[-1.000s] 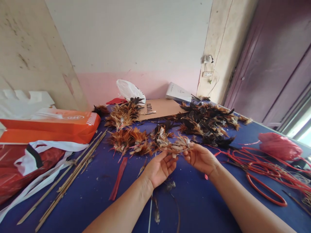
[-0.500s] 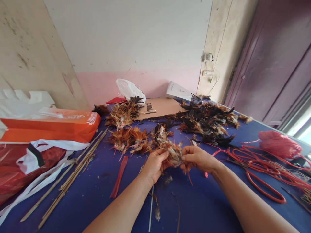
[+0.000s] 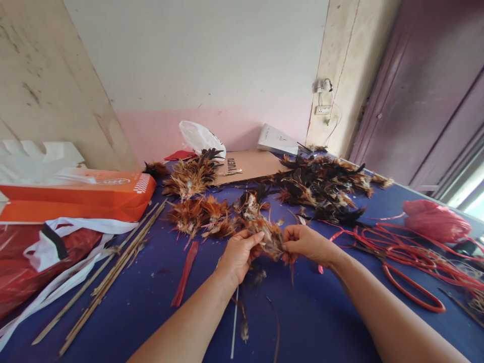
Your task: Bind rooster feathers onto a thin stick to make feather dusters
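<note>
Between my hands is a bunch of brown feathers (image 3: 270, 239), pale and fluffy in the middle. My left hand (image 3: 242, 252) is closed on its left side, with the thumb laid over the top. On the right side, my right hand (image 3: 300, 243) pinches the feathers between thumb and fingertips. Just beyond lie more feathers in small bunches (image 3: 215, 214), orange-brown, some with pink ties. A larger heap of black and brown feathers (image 3: 321, 186) spreads at the back right. Below my hands, a few loose feathers (image 3: 244, 327) rest on the blue table (image 3: 313, 322).
To the left are thin sticks (image 3: 113, 277), a red strip (image 3: 185, 275) and an orange bag (image 3: 79, 194). Red-handled scissors (image 3: 412, 287) lie among pink plastic string (image 3: 434, 224) at the right. Flat cardboard (image 3: 253, 166) and a white box (image 3: 278, 138) are at the back.
The bunch of feathers has turned slightly between my hands and shows more brown on top. Both hands keep nearly the same place and grip.
</note>
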`<state>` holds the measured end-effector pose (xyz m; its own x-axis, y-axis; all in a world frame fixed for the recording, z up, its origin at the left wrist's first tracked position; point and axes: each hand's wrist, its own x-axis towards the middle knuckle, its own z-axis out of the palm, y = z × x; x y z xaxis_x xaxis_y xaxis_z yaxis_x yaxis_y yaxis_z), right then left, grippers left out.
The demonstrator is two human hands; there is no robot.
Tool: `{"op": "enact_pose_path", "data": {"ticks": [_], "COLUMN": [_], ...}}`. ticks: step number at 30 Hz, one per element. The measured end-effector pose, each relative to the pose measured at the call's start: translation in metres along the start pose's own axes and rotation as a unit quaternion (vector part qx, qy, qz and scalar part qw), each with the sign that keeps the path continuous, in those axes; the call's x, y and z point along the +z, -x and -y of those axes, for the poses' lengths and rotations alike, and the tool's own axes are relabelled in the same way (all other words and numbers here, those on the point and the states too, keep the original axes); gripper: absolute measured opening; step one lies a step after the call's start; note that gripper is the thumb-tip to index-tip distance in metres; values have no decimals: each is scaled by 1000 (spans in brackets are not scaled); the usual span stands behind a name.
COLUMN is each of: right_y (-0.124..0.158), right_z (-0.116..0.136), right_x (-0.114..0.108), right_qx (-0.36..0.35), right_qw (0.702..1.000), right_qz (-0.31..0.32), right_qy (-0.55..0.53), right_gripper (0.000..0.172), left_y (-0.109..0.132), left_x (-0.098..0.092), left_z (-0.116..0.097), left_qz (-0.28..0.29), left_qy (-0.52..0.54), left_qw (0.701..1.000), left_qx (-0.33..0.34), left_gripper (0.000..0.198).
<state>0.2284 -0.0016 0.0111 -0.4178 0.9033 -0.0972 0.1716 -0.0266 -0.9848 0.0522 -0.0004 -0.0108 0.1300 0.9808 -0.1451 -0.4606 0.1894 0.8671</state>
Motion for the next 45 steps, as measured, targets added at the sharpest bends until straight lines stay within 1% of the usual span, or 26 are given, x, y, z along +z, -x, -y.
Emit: {"op": "enact_pose_path", "data": {"ticks": [4,6,8,10,12,13,14,15,16,18,19,20,21,23,25,27,30,33,35,37,40,42,45], "right_y": [2,2,3,2,1,0,-1,-2,-3,-4,-5,-6,-6,-7,-8,-8,-8,-8,-8,-8,-9,-10,-8], "right_z": [3,5,6,7,7,7,7,6,6,6,7,7,8,8,9,9,11,11,10,8,4,1,-1], "right_x": [-14,-25,-36,-44,-46,-46,-44,-40,-37,-28,-23,-18,-13,-4,5,12,22,29,32,33,35,35,35], "right_qx": [1,-2,-16,-36,-50,-54,-58,-64,-71,-86,-92,-98,-101,-105,-107,-111,-108,-108,-115,-125,-140,-154,-182], "right_qw": [999,994,979,956,936,931,928,927,928,932,933,933,934,935,938,941,947,957,964,969,971,970,959], "right_qz": [-47,-94,-154,-210,-245,-253,-255,-253,-248,-235,-229,-227,-225,-226,-228,-229,-229,-223,-208,-193,-188,-188,-207], "right_qy": [-6,-52,-129,-200,-246,-259,-266,-270,-270,-264,-262,-260,-258,-252,-239,-223,-198,-151,-121,-95,-44,-3,70], "right_gripper": [13,14,17,20,22,23,24,25,27,28,29,29,29,29,27,24,21,19,19,18,15,11,6], "left_y": [-4,-4,-4,-2,0,2,3,5,8,12,14,15,17,18,20,21,22,20,19,17,16,16,16], "left_x": [-5,-5,-5,-4,-2,-1,0,1,2,4,5,6,7,9,11,13,14,13,12,13,13,14,14], "left_z": [-5,-7,-7,-5,-4,-4,-5,-7,-9,-14,-17,-18,-19,-17,-13,-9,-7,-7,-7,-7,-6,-6,-5], "left_qz": [-41,-51,-46,-26,0,13,22,20,9,-30,-42,-43,-34,-2,23,31,20,17,18,8,-10,-3,25], "left_qy": [43,48,39,3,-82,-135,-184,-222,-244,-250,-251,-258,-270,-305,-327,-324,-290,-244,-211,-187,-146,-111,-85], "left_qw": [998,998,998,1000,997,991,982,972,961,937,925,916,912,908,906,908,922,945,958,966,979,987,991], "left_qx": [4,3,1,-2,1,11,34,73,126,244,283,304,308,287,268,263,255,216,191,177,141,115,105], "left_gripper": [17,15,14,15,14,15,16,18,23,31,31,26,20,11,11,16,18,18,21,22,20,20,21]}}
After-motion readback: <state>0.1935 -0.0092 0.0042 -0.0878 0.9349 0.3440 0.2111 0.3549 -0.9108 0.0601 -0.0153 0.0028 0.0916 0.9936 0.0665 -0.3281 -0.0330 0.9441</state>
